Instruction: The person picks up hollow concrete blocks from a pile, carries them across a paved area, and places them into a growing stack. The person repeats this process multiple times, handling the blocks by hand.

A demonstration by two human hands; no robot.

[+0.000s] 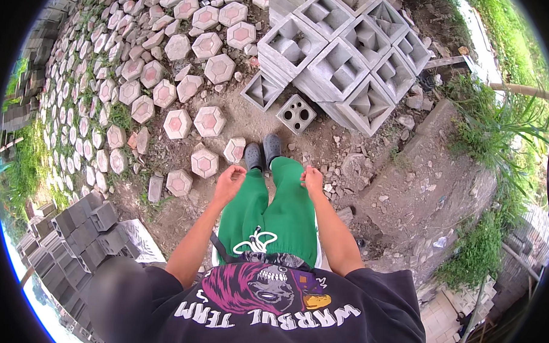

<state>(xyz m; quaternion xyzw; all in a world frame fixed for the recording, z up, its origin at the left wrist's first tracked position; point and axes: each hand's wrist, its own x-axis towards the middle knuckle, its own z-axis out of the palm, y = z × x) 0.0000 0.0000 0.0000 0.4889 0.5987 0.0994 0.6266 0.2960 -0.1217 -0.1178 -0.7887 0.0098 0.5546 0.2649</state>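
Observation:
My left hand (230,181) is beside my left knee, its fingers curled in toward the green trousers (249,201). By the right knee, my right hand (312,178) is closed loosely, with its fingertips at the edge of the cloth. Whether either hand pinches the fabric is too small to tell. Beyond my grey clogs (272,145) a small concrete block with round holes (296,114) sits on the dirt. A hexagonal paver with a pink centre (235,150) lies just left of the clogs, and another hexagonal paver (204,162) is nearest the left hand.
Square hollow concrete blocks (341,68) are stacked ahead to the right. Rows of hexagonal pavers (151,73) cover the ground at left. Grey blocks (73,231) are piled at lower left. Rubble (356,168) and a raised earth ledge (435,153) lie to the right.

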